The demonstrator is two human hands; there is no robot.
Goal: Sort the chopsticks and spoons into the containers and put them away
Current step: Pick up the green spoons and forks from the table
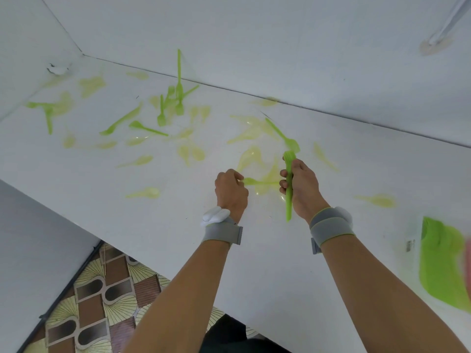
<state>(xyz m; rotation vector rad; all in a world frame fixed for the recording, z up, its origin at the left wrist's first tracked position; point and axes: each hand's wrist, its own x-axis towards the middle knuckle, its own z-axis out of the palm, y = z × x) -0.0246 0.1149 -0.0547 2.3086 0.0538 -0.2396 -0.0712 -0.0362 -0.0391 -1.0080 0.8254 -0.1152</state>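
Observation:
My right hand (pixel 302 186) grips a bundle of bright green plastic spoons (pixel 289 189), held upright with the bowls at the top. My left hand (pixel 230 191) pinches the bowl end of one green spoon (pixel 260 182) that lies flat on the white table (pixel 178 225), its handle pointing toward the right hand. Several more bright green spoons (pixel 168 105) lie scattered at the back left, and one (pixel 281 135) lies just beyond my right hand. Several pale yellow translucent spoons (pixel 144 193) are spread across the table. A green container (pixel 441 263) sits blurred at the right edge.
The table meets white walls at the back and left. A wall corner (pixel 82 54) sits at the far left. The table's front edge (pixel 163 270) runs diagonally, with patterned floor (pixel 102 301) below. A pale spoon (pixel 379 200) lies to the right of my right wrist.

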